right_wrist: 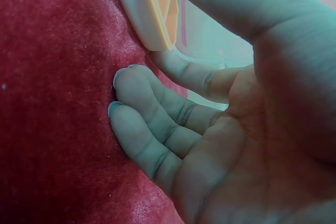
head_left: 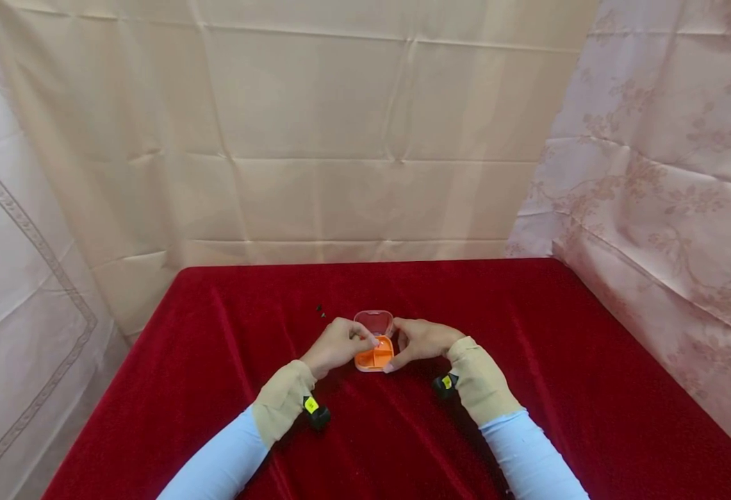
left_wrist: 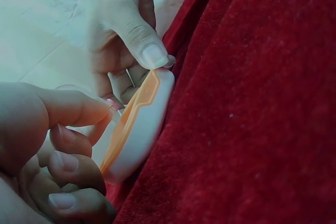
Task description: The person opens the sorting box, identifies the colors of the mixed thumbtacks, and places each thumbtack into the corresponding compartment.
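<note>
A small orange pill box [head_left: 374,355] with its clear lid [head_left: 374,322] flipped open lies on the red cloth [head_left: 528,333]. My right hand [head_left: 420,340] holds it from the right. Its thumb [left_wrist: 149,51] presses the near rim of the pill box [left_wrist: 142,124], and its fingers [right_wrist: 157,124] curl beside the pill box [right_wrist: 137,14] on the cloth. My left hand [head_left: 339,344] comes in from the left with its fingers [left_wrist: 68,163] curled. Thumb and forefinger pinch at the box's lid edge, where a tiny pink spot [left_wrist: 111,103] shows. What that spot is I cannot tell.
Two tiny black bits [head_left: 320,310] lie on the cloth just left of the box. Beige curtains [head_left: 340,139] hang behind the table and on both sides. A black wrist camera [head_left: 317,413] sits under each forearm.
</note>
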{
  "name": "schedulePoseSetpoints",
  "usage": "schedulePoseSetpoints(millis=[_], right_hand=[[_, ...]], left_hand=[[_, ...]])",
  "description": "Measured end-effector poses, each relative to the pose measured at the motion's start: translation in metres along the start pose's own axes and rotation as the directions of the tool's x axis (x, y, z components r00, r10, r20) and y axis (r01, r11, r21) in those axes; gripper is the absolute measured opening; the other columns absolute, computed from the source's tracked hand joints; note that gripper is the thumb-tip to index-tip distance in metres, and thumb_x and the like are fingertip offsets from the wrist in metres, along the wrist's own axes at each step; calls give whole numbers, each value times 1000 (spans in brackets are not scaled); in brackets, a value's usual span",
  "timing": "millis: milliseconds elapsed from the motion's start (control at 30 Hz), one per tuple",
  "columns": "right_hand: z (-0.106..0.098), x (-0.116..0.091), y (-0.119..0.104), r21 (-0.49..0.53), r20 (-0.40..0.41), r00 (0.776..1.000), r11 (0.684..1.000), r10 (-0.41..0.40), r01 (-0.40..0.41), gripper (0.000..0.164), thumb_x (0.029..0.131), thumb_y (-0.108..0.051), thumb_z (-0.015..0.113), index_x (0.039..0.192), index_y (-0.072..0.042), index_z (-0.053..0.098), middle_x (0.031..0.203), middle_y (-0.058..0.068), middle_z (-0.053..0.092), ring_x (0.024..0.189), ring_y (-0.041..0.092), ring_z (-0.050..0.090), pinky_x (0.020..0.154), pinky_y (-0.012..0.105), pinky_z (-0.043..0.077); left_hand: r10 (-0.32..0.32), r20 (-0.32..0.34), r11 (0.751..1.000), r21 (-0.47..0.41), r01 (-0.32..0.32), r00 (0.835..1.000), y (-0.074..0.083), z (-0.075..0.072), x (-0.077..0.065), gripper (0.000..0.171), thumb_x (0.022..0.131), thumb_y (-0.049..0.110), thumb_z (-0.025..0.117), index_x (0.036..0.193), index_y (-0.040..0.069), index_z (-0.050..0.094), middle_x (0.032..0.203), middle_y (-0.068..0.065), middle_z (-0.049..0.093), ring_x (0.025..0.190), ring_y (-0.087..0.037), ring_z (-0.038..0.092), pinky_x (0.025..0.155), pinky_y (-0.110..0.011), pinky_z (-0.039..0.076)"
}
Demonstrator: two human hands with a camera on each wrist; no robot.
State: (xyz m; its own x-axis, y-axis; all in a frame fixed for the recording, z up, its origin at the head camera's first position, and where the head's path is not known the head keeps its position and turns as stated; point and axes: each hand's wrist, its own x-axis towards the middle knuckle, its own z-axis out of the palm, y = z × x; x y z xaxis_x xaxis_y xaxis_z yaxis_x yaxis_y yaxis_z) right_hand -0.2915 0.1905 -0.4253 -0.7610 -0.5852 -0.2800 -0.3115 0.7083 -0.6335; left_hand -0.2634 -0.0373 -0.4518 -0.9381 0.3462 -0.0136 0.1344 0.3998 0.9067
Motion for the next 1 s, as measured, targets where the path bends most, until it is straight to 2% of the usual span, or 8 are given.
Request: schedulePoseSetpoints(millis=[133,333,800,900,1000], right_hand=[[0,0,-1,0,2,1000,1000,0,0,53,78,-35,91,111,-12,57,81,3,62,71,14,54,63,30,44],[0,-1,-2,-5,0,1000,1000,1,-1,53,78,-35,91,112,-12,57,82,3,62,72,14,54,64,30,44],[-1,0,-2,-10,-4,1000,1000,0,0,55,78,-35,91,115,-12,57,82,3,62,73,14,54,64,30,44],[0,-1,-2,-10,-5,1000,1000,5,-5,57,78,-35,91,117,-12,57,82,3,62,72,14,54,63,30,44],[-1,0,-1,-18,-5,1000,1000,9,-9,58,78,-36,91,118,-12,57,82,3,62,73,15,54,64,31,44]], left_hand=[[-3,-16,1000,22,3,1000,0,2,0,8,95,14,74,94,8,80,77,1,57,66,-12,41,57,-23,36],[3,-38,999,51,-1,999,-1,5,0,7,94,13,75,91,10,80,64,4,47,58,-10,38,53,-23,34],[29,-58,995,93,-24,998,1,8,-2,5,93,16,78,89,12,78,61,2,48,55,-10,41,51,-24,35],[34,-39,995,93,-30,999,1,6,-1,6,93,17,78,89,12,78,61,2,49,56,-10,42,52,-24,36],[41,43,996,83,-45,998,1,-4,1,8,93,18,78,90,11,78,67,2,57,61,-10,46,56,-24,40]])
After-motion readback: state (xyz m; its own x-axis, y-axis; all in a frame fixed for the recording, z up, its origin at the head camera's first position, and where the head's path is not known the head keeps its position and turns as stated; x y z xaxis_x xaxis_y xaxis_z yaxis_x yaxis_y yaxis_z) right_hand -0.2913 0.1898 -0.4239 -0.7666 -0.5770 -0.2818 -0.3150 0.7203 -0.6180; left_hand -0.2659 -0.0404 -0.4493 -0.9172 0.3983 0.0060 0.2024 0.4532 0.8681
